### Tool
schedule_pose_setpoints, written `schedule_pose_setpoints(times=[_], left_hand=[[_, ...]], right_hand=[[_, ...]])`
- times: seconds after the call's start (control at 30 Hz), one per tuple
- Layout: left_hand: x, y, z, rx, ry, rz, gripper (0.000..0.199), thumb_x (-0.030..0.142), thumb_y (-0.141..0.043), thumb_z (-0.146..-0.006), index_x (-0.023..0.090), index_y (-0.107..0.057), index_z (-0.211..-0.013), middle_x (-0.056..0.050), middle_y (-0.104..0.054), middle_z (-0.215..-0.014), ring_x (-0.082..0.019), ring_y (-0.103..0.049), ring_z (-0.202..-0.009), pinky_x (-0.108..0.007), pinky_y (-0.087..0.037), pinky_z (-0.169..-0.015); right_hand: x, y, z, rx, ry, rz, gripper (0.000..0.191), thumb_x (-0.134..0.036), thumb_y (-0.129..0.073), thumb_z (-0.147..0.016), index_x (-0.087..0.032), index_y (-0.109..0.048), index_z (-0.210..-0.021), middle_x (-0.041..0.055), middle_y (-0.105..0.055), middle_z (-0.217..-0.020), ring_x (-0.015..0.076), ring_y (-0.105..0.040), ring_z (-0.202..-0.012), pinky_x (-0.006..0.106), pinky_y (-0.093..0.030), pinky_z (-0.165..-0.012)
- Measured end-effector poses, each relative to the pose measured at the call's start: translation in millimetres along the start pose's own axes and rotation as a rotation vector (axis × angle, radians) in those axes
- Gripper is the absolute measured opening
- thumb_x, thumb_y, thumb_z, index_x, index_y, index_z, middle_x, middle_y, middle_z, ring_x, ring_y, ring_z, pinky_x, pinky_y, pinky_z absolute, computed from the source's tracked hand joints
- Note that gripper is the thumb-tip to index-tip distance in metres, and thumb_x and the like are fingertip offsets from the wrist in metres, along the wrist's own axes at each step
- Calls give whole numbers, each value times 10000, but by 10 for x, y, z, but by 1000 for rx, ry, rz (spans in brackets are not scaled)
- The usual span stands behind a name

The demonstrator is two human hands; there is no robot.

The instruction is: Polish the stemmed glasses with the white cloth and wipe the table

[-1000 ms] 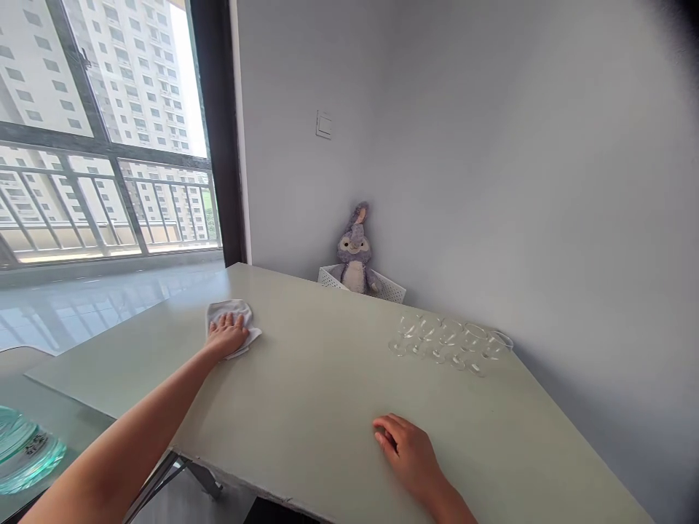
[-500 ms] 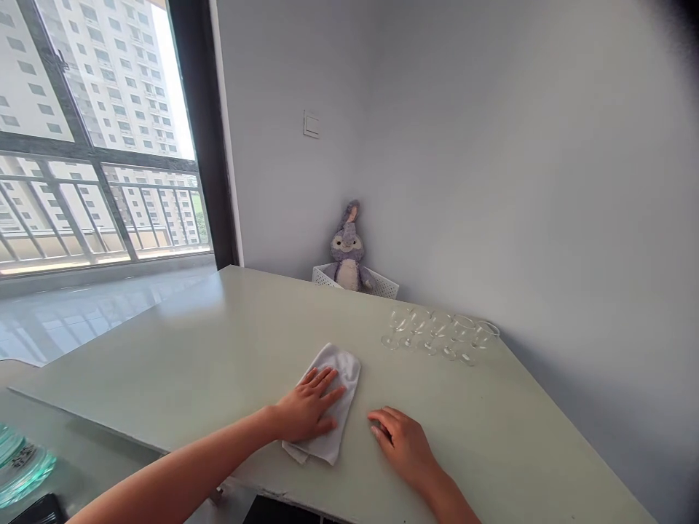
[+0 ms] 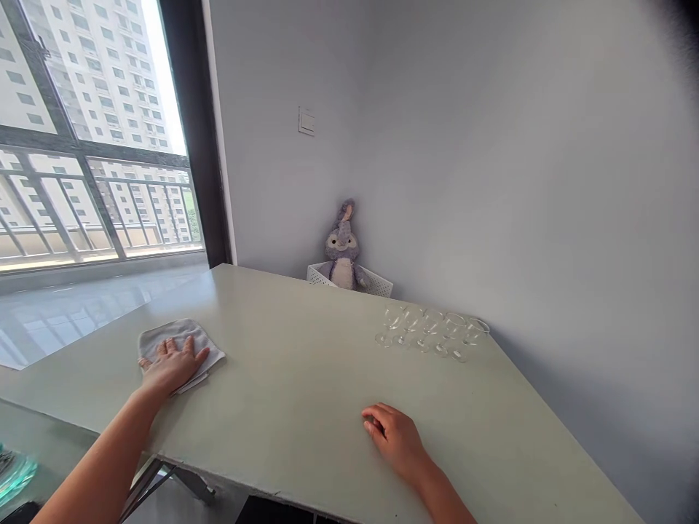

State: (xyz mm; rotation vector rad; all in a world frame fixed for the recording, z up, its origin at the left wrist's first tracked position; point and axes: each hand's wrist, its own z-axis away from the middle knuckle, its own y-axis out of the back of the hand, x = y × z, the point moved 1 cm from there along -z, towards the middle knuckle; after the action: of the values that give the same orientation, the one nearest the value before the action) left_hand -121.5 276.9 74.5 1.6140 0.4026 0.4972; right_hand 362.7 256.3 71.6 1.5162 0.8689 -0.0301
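My left hand (image 3: 172, 366) lies flat with spread fingers on a folded white cloth (image 3: 204, 348), pressing it against the pale table (image 3: 284, 378) on its left side. Near the front middle, my right hand (image 3: 394, 435) rests on the tabletop with its fingers curled in and nothing visible in them. Several clear stemmed glasses (image 3: 432, 324) stand in a group at the table's back right edge, beyond my right hand.
Behind the table, a purple plush toy (image 3: 343, 255) sits in a white perforated basket (image 3: 378, 284) in the wall corner. A greenish transparent object (image 3: 16, 473) is at the lower left. A large window (image 3: 92, 153) fills the upper left.
My left hand and the cloth under it have slid left across the table, from near the middle. My right hand has stayed in about the same place. The view has shifted slightly.
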Motion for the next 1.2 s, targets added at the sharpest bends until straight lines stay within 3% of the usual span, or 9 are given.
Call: schedule_pose_setpoints(times=[0.07, 0.13, 0.27, 0.4, 0.5, 0.67, 0.77, 0.87, 1.2], left_hand=[[35, -43, 141, 11, 39, -5, 722, 597, -238, -787, 118, -386, -1307, -262, -301, -1357, -431, -226, -1260, -679, -232, -868], [275, -134, 384, 37, -39, -16, 697, 570, -227, -805, 112, -379, -1307, -258, -297, -1362, -419, -220, -1266, -671, -220, -880], [1092, -376, 1140, 116, -424, -14, 624, 509, -334, -800, 128, -412, -1288, -226, -292, -1380, -355, -177, -1304, -591, -178, -977], [1825, -528, 1898, 152, -836, 198, 597, 523, -390, -789, 265, -355, -1326, -138, -299, -1401, -320, -170, -1315, -576, -167, -1017], [2094, -450, 2159, 162, -898, 371, 589, 417, -369, -828, 351, -170, -1378, -52, -252, -1430, -272, -200, -1315, -535, -268, -1014], [2037, -50, 2095, 359, -588, 725, 556, 308, -304, -859, 440, -92, -1356, 25, -203, -1430, -244, -239, -1303, -487, -390, -957], [1950, 63, 2001, 393, -501, 769, 531, 310, -335, -847, 438, -175, -1338, -3, -273, -1392, -277, -314, -1261, -499, -433, -891], [1906, 38, 1950, 353, -484, 761, 507, 304, -357, -833, 439, -254, -1311, -8, -304, -1372, -284, -360, -1227, -470, -481, -808], [1805, -71, 1843, 215, -456, 790, 302, 352, -378, -813, 404, -518, -1075, -20, -388, -1301, -248, -520, -976, -372, -507, -580]], right_hand=[[-5, 14, -8, -7, -10, -36, 214, -218, -426, -805, -238, -628, -872, -6, -617, -768, 131, -543, -671, 237, -402, -629], [-4, 36, -17, -5, -36, -93, 214, -234, -423, -812, -229, -634, -847, -9, -613, -736, 127, -536, -651, 230, -397, -608], [-36, 135, -66, 57, -102, -209, 233, -257, -409, -829, -200, -627, -770, -17, -564, -623, 111, -484, -556, 215, -367, -524], [-251, 290, -166, 152, -72, -257, 249, -264, -404, -841, -189, -621, -745, -4, -572, -648, 111, -500, -581, 213, -390, -545], [-509, 322, -219, 172, -11, -267, 250, -254, -391, -857, -190, -630, -823, 21, -616, -754, 134, -564, -693, 237, -444, -654], [-762, -22, -226, 98, 115, -114, 347, -241, -341, -887, -150, -498, -1182, 103, -540, -1185, 210, -489, -1102, 349, -392, -937], [-698, -331, -287, 17, 195, 94, 493, -308, -356, -888, -46, -340, -1306, 189, -359, -1355, 296, -269, -1275, 455, -275, -1023], [-500, -473, -393, -25, 187, 191, 593, -386, -392, -875, -3, -299, -1318, 218, -288, -1387, 319, -182, -1303, 470, -233, -1043], [503, 101, -217, -33, 49, 256, 534, -417, -345, -887, -104, -367, -1319, 130, -299, -1406, 242, -213, -1309, 403, -205, -1070]])
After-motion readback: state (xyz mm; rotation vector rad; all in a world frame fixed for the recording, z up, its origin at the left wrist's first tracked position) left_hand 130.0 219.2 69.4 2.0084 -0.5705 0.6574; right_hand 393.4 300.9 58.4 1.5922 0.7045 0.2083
